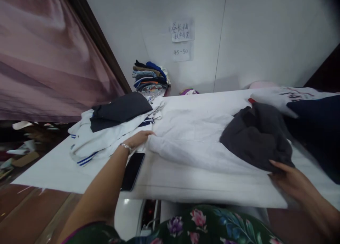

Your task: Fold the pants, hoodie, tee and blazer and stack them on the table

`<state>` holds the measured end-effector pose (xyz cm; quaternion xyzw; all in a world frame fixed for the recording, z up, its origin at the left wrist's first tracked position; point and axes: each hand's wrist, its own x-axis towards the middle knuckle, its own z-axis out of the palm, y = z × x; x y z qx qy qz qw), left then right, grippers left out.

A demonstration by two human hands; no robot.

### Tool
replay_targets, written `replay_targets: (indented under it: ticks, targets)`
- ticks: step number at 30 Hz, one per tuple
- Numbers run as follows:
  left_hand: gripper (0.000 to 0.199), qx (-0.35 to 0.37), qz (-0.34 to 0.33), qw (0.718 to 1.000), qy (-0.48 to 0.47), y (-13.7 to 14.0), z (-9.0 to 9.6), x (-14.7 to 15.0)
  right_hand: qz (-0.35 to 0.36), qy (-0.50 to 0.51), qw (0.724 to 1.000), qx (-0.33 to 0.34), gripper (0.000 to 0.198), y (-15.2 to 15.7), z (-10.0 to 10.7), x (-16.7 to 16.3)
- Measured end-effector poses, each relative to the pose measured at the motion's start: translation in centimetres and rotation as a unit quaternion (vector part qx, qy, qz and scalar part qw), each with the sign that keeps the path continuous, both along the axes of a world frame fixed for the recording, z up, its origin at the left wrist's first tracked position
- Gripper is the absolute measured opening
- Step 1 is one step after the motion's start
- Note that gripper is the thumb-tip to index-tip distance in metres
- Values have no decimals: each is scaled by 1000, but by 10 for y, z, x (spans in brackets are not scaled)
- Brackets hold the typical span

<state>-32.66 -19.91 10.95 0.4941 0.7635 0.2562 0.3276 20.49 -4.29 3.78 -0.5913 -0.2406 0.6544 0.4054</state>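
White and flat, the worktop (pixel 199 186) carries a white garment (pixel 183 153) stretched between both hands, dark grey cloth (pixel 252 137) at its right end. The left hand (pixel 138 139) pinches the white corner; the right hand's (pixel 288 177) grip is closed on the grey edge, probably keeping everything spread. Folded clothes (pixel 122 110) lie leftward, seemingly out of the way.

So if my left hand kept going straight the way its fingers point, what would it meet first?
Your left hand would first meet the crumpled white cloth right at its fingertips; the dark grey fabric looks farther along, though depth is unclear.
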Motion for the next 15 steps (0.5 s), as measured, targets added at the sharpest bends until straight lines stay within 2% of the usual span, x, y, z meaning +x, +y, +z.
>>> replay_targets:
  ticks: [1,3,6,10,13,15]
  targets:
    - [30,-14,23,999,-30,-12,-14,1,-8,10,1000,-18,27,-6,-6,3]
    - [32,6,40,997,-64,-30,-31,2,-25,11,999,-28,27,-12,-11,11]
    - [32,45,25,997,-55,-44,-34,5,-23,-6,1000,8,27,-17,-11,26]
    - [37,28,30,999,-8,-47,-34,9,19,-19,997,74,39,-22,-7,38]
    - [42,31,70,997,11,-44,-44,12,34,-43,995,82,51,-16,-6,48]
    - [46,47,127,991,-12,-43,-51,14,31,-87,991,94,59,-5,-8,60]
